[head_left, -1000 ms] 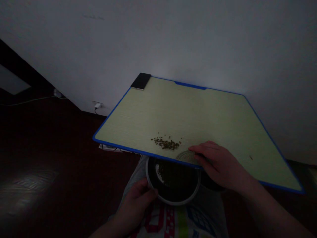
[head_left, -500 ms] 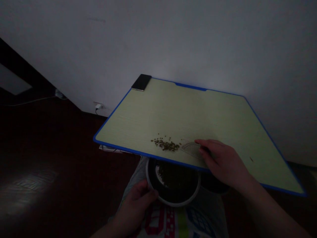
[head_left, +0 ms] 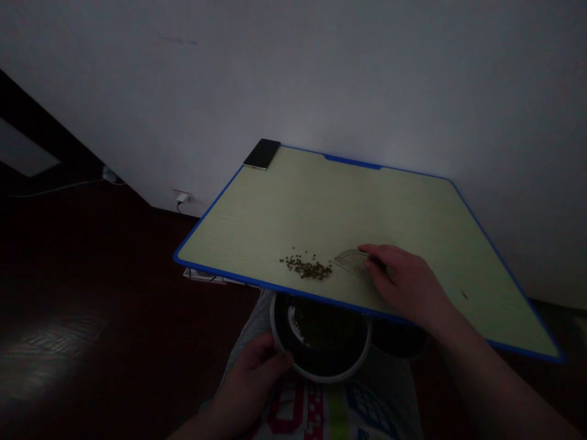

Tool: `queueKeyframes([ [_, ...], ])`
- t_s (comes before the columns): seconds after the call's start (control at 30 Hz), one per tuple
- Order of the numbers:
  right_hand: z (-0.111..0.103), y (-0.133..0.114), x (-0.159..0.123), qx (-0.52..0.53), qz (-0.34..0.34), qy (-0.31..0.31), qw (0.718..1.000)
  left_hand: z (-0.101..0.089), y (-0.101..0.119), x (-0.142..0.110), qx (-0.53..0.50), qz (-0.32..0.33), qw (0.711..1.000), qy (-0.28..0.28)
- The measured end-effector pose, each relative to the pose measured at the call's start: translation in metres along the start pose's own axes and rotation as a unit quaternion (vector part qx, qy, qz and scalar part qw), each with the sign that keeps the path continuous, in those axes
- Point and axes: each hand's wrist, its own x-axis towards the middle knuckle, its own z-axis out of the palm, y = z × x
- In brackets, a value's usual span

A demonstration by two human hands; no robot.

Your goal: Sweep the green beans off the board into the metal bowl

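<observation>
My right hand (head_left: 403, 278) pinches a clear protractor (head_left: 353, 261) over the pale table top (head_left: 358, 201). Left of the protractor lies a loose scatter of small greenish-brown beans or seeds (head_left: 307, 267), close to the blue near edge. Below that edge, my left hand (head_left: 259, 366) grips the rim of a dark bowl (head_left: 321, 366) with a light rim, thumb over the top. Many small dark green grains (head_left: 321, 324) lie inside the bowl; the table edge hides its far side.
A dark phone (head_left: 263, 153) lies on the table's far left corner. A small thin mark or scrap (head_left: 465, 295) is at the right. Behind stands a pale wall (head_left: 367, 73) with a plugged-in charger (head_left: 183, 197). Dark floor (head_left: 92, 275) extends left.
My right hand has moved the protractor slightly up and away from the near table edge. The bean pile looks almost the same, and my left hand stays on the bowl.
</observation>
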Motion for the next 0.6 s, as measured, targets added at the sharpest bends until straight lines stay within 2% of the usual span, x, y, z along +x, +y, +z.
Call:
queueKeyframes([
  [0.17, -0.005, 0.000, 0.001, 0.011, -0.013, -0.012, 1.000, 0.000, 0.000, 0.000, 0.009, -0.006, 1.000, 0.007],
  [0.4, 0.000, 0.005, 0.005, 0.003, 0.031, 0.013, 0.999, -0.002, 0.001, 0.000, 0.014, -0.013, 1.000, 0.011],
  [0.6, 0.004, 0.002, 0.010, 0.004, -0.001, 0.002, 1.000, 0.002, 0.001, 0.000, 0.002, -0.007, 1.000, 0.004],
])
